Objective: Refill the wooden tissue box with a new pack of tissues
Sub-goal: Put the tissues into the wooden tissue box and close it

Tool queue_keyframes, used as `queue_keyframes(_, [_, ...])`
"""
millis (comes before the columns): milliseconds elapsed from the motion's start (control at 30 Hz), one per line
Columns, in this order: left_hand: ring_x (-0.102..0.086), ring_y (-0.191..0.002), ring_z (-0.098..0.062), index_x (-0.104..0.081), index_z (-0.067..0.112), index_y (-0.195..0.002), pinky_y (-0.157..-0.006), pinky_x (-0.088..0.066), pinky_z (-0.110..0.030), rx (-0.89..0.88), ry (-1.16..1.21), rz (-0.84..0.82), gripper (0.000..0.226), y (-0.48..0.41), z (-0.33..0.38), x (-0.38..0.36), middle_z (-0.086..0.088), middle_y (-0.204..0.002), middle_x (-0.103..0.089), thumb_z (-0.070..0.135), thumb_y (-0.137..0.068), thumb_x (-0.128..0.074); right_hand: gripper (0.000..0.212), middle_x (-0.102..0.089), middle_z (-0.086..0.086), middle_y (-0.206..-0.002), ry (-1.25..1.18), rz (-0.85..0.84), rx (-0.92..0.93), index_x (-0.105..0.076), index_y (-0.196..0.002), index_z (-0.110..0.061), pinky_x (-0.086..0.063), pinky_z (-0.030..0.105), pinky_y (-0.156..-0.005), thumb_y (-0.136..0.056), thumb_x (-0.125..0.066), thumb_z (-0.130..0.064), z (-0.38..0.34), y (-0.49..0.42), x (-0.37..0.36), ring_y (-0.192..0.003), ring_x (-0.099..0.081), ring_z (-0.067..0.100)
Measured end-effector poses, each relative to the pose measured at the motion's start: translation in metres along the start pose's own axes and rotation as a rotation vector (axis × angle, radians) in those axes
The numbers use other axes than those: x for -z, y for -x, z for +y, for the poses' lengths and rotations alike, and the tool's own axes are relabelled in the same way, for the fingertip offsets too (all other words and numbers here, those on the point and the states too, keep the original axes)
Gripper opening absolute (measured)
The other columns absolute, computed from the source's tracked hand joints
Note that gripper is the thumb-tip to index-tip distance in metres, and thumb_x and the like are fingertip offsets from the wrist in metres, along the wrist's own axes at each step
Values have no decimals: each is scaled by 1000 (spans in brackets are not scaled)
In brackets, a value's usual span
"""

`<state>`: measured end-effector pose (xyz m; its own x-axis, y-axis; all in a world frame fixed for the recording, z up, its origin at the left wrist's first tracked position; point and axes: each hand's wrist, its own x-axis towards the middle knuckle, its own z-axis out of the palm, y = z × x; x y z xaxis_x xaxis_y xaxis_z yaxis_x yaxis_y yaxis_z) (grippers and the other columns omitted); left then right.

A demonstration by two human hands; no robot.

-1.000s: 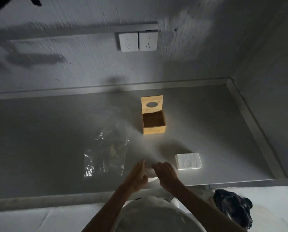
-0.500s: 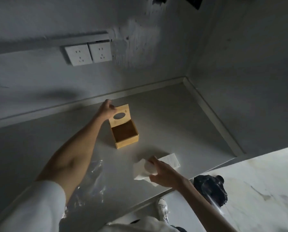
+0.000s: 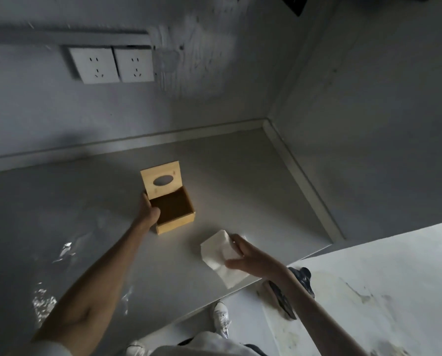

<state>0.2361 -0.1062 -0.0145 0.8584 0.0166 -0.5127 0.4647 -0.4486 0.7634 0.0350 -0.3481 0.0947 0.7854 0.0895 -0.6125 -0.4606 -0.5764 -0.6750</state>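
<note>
Pale wood catches the light at the centre of the frame: one wooden tissue box point(image 3: 172, 210) stands on the grey counter point(image 3: 240, 188), its hinged lid point(image 3: 161, 179) tipped upright at the back, the single oval slot in it facing us. We see the box's inside dark and bare.

Our left hand point(image 3: 149, 210) reaches in from the lower left and clasps the box's left wall, thumb on the near rim, the other fingers hidden behind the wood. Our right hand point(image 3: 248, 256) comes in from the lower right and holds one white stack of tissues point(image 3: 218, 253), thumb under its near edge and fingers over its far side. The stack sits tilted, lower right of the box and near the counter's front edge; we cannot tell whether it rests on the surface or is lifted just clear of it. It lies apart from the box.

At the left and lower left of the frame, crumpled clear plastic wrap point(image 3: 66, 249) glints on the counter. In the upper left, two white wall sockets point(image 3: 112, 64) sit side by side. Along the bottom we count two white shoes point(image 3: 221, 317), and one dark bag point(image 3: 289, 291) lies on the floor by the right forearm.
</note>
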Motion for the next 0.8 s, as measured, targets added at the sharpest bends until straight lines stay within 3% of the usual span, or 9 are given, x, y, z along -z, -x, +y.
queue_keyframes(67, [-41, -129, -39, -26, 8, -140, -102, -41, -47, -35, -19, -22, 68, 21, -14, -4, -22, -138, -40, -16, -78, -38, 68, -55, -5, -114, 18, -5, 23, -38, -138, -21, -49, 35, -93, -79, -70, -22, -7, -3, 8, -106, -55, 16])
queue_keyframes(167, [-39, -130, -33, -25, 9, -143, -102, -37, -37, 5, 24, -3, 62, 73, -28, -17, -19, -141, -39, -14, -86, -32, 62, -59, -1, -111, 68, -33, 103, -39, -138, -15, -52, 32, -92, -85, -70, -9, -20, -10, 17, -103, -59, 17])
queue_keyframes(233, [-32, -137, -31, -15, 9, -151, -109, -31, -39, 72, 56, 5, 57, 108, -41, -28, -15, -152, -28, -4, -96, -28, 65, -57, 1, -125, 88, -94, 134, -37, -142, -16, -49, 36, -101, -86, -70, -10, -31, -14, 19, -117, -56, 19])
queue_keyframes(300, [-28, -141, -27, -10, 10, -152, -113, -26, -38, 66, 102, -26, 55, 134, -55, -33, -12, -157, -22, 20, -103, -32, 69, -48, -3, -139, 153, -154, 151, -33, -145, -21, -39, 38, -111, -87, -69, -15, -45, -22, 15, -131, -44, 18])
queue_keyframes(367, [-40, -132, -25, -22, 13, -148, -109, -34, -38, 47, 165, -79, 69, 150, -67, -29, -11, -148, -37, 53, -94, -40, 69, -43, -2, -148, 348, -170, 214, -33, -147, -24, -30, 39, -117, -88, -69, -19, -60, -33, 6, -139, -38, 18])
queue_keyframes(467, [-54, -113, -21, -40, 21, -137, -95, -47, -39, 110, 245, -104, 37, 164, -77, -16, -9, -132, -54, 23, -100, -44, 70, -37, -4, -155, 658, -209, 284, -29, -150, -31, -27, 37, -116, -91, -66, -21, -83, -48, -15, -139, -39, 21])
queue_keyframes(533, [-63, -98, -26, -41, 28, -138, -81, -54, -49, 165, 275, -144, 44, 170, -81, -8, -11, -117, -62, 10, -97, -43, 74, -37, -4, -155, 682, -307, 277, -27, -151, -34, -30, 37, -114, -91, -66, -16, -91, -61, -32, -139, -41, 22])
queue_keyframes(600, [-66, -87, -24, -49, 32, -129, -77, -56, -54, 186, 299, -188, 39, 180, -81, -3, -8, -108, -67, 12, -97, -43, 76, -33, -3, -157, 747, -391, 267, -25, -152, -31, -30, 37, -114, -90, -66, -14, -95, -69, -46, -141, -36, 23])
queue_keyframes(800, [-66, -90, -24, -55, 34, -127, -78, -56, -45, 263, 402, -131, 32, 188, -83, -2, -4, -106, -69, 26, -97, -47, 69, -48, 5, -144, 943, -489, 189, -35, -147, -22, -38, 34, -107, -87, -66, -11, -87, -81, -61, -128, -47, 24])
